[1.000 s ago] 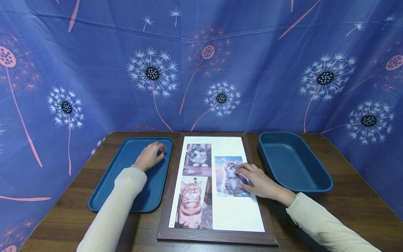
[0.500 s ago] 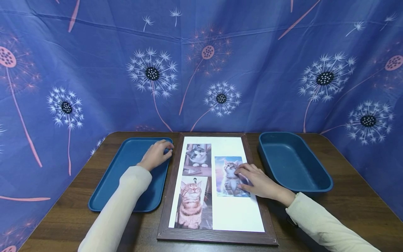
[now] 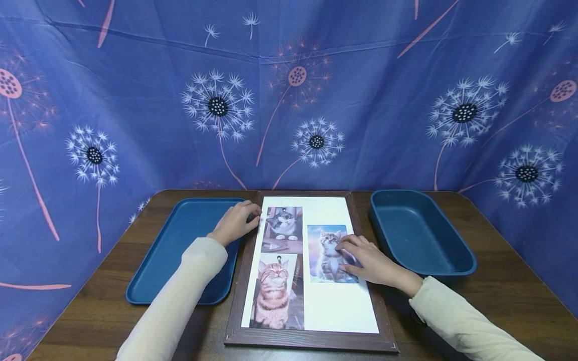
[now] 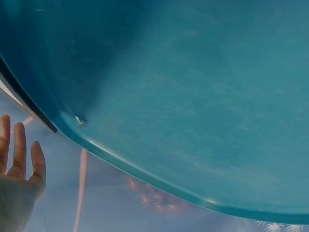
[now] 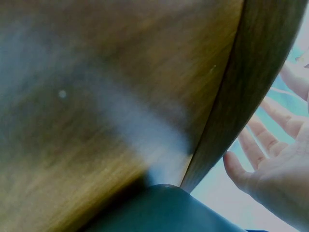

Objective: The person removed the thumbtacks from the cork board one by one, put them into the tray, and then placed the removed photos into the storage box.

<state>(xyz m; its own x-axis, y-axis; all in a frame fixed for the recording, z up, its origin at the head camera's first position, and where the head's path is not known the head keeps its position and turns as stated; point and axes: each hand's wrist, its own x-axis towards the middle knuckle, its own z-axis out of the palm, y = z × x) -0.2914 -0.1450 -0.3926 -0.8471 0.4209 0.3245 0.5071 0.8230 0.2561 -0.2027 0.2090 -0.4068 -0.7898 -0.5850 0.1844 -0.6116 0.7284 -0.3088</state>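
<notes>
My right hand (image 3: 370, 263) rests its fingertips on a photo of a grey kitten (image 3: 328, 260), which lies on a white board (image 3: 338, 311) with a dark wooden frame (image 3: 311, 341). My left hand (image 3: 236, 223) is over the frame's left side, fingers bent toward the board; I cannot tell whether its thumb and forefinger pinch something. A grey-and-white cat photo (image 3: 285, 233) and an orange cat photo (image 3: 273, 301) fill the board's left half, each with a small pin-like piece near its top. The left wrist view shows a small shiny piece (image 4: 80, 121) in the blue tray (image 4: 193, 106).
That flat blue tray stands left of the frame, partly under my left forearm. To the right is a deeper blue bin (image 3: 422, 230). Both rest on a brown wooden table (image 3: 510, 286), with a blue dandelion-print cloth (image 3: 361, 100) hanging behind.
My left hand has moved right, from over the tray to the frame's left edge. The right hand and the kitten photo have stayed in place.
</notes>
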